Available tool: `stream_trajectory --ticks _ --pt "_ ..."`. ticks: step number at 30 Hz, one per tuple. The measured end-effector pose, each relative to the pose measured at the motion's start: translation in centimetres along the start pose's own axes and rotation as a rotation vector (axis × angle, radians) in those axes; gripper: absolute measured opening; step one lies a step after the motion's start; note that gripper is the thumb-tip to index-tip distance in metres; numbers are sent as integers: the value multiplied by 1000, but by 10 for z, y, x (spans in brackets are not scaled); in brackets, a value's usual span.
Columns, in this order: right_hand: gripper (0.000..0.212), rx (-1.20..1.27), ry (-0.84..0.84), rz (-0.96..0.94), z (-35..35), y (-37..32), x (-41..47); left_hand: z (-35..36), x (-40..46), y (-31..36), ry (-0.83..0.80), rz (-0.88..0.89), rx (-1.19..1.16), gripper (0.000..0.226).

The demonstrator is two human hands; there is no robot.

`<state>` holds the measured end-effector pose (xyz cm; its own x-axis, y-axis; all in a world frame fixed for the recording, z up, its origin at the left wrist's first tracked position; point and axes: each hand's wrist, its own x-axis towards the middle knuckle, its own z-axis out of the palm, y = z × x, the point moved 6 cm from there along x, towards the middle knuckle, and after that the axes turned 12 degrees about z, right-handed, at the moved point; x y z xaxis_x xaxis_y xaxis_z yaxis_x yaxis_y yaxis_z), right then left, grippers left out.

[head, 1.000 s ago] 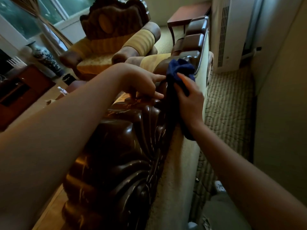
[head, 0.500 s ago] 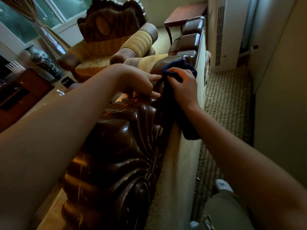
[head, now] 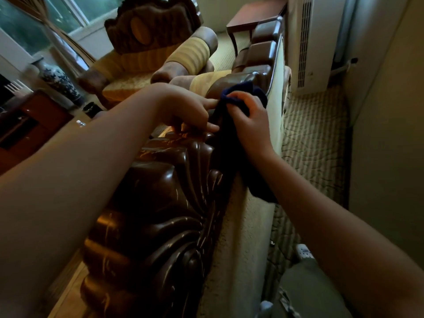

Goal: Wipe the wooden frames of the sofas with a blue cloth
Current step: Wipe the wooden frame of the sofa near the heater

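Right hand (head: 249, 121) grips blue cloth (head: 231, 143) on wooden frame (head: 160, 191).

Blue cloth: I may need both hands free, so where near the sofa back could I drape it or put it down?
Free: the carved wooden frame nearer you, below the left hand, and the side table past the frame's far end. Crowded: the crest where the right hand grips the blue cloth, with left fingers touching it.

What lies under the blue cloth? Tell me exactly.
The blue cloth drapes over the carved wooden frame of the sofa back, gripped by the right hand. The wood directly beneath it is covered and cannot be seen.
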<state>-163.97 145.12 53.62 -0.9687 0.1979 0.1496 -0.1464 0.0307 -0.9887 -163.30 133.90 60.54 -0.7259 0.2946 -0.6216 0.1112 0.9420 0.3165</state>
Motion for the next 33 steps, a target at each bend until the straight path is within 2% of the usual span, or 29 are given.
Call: stream_trajectory --ticks 3,6,9,11,15,18,20,22,25,28,31,33 --pt "26 19 50 57 -3 20 9 -1 -1 1 14 -11 7 72" --pt "33 45 62 169 -4 52 -25 -1 -1 1 5 -32 21 72" --pt "26 6 -13 108 3 49 -85 -2 1 0 -3 -37 35 73" --pt "27 82 -53 102 8 38 -101 -2 1 1 -10 -34 51 73" --pt "31 47 25 87 8 29 -33 -1 0 2 -2 -24 57 72" --pt "33 3 87 253 -1 49 47 -1 -1 2 5 -30 43 72" --pt "36 -21 82 373 -7 68 68 -1 -1 2 10 -40 34 72" --pt "35 -70 48 412 -8 77 51 -1 0 1 6 -42 38 73" --pt "26 -137 -3 386 -4 78 -19 -2 3 1 -9 -40 64 74" --pt "24 -113 -44 401 3 76 -75 -3 5 3 -15 -44 83 74" --pt "20 -142 -62 415 2 69 -56 -3 6 2 -8 -45 85 73" --pt "24 -193 -52 425 -1 68 -17 -3 5 2 -4 -44 68 72"
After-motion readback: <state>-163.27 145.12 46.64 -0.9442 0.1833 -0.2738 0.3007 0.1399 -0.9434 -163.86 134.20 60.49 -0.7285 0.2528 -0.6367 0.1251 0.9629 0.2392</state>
